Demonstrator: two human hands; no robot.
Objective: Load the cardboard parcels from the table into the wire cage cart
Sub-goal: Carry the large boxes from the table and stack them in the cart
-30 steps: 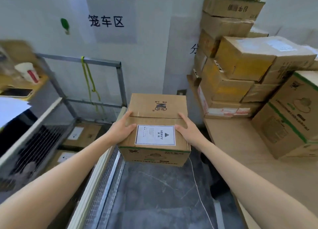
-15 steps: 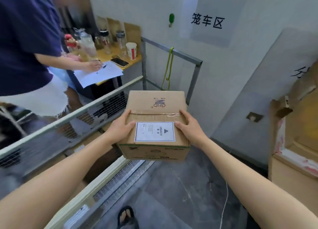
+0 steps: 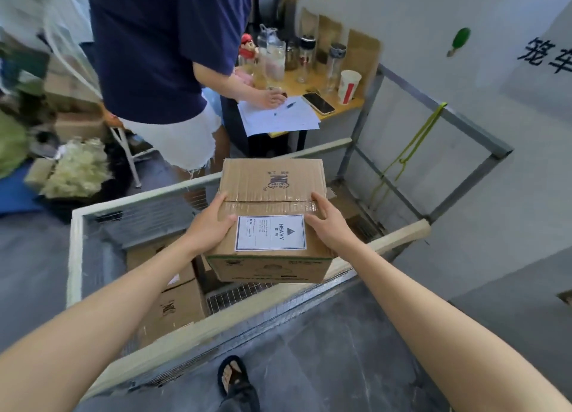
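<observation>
I carry a brown cardboard parcel (image 3: 272, 179) with a white "HEAVY" label on top. My left hand (image 3: 210, 225) grips its left side and my right hand (image 3: 325, 222) grips its right side, thumbs lying on the top face. The parcel hangs over the open top of the wire cage cart (image 3: 216, 321), above the cart's right half. Inside the cart, at the lower left, lie other cardboard parcels (image 3: 173, 306), partly hidden by my left arm. Bare wire mesh floor shows beneath the held parcel.
A person in a dark blue shirt (image 3: 154, 55) stands just behind the cart at a small desk (image 3: 334, 111) with papers, a phone, a cup and bottles. My sandalled foot (image 3: 232, 377) is on the grey floor before the cart. Clutter lies far left.
My view has swung left, away from the table with stacked parcels. The held parcel now hangs over the cart's inside instead of beside its rim. Both hands keep the same hold.
</observation>
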